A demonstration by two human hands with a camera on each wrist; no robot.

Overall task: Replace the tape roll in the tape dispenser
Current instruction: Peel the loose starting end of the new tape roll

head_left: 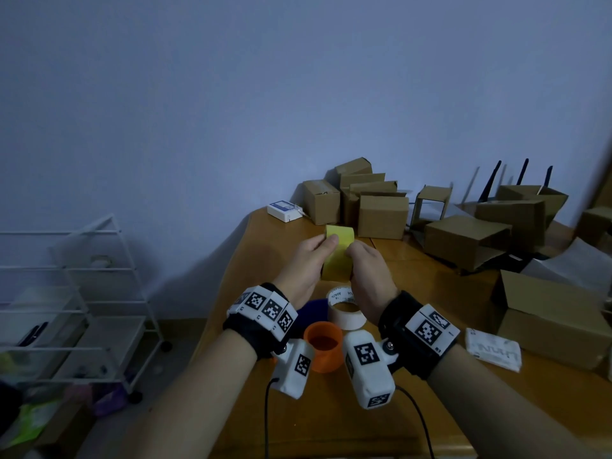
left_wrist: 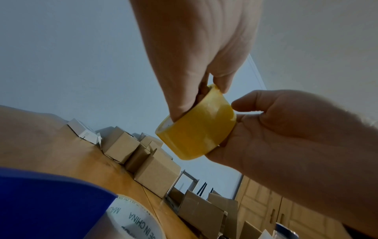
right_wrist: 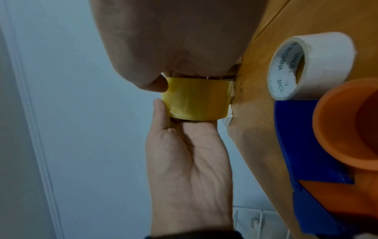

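Both hands hold a yellow tape roll (head_left: 337, 256) in the air above the wooden table (head_left: 430, 293). My left hand (head_left: 323, 243) grips its left side, with fingers (left_wrist: 184, 106) reaching into the core and the thumb on the rim. My right hand (head_left: 356, 251) pinches the right side of the yellow roll (left_wrist: 196, 132) between thumb and fingers. Below the wrists sits the blue tape dispenser (right_wrist: 306, 145) with its bare orange hub (head_left: 323, 346). A white tape roll (head_left: 346, 309) lies on the table right behind the hub.
Several cardboard boxes (head_left: 381, 213) crowd the table's back and right side. A white device (head_left: 284, 210) sits at the far left corner, a white packet (head_left: 493, 351) at the near right. The table's left edge drops to the floor beside a white wire rack (head_left: 82, 293).
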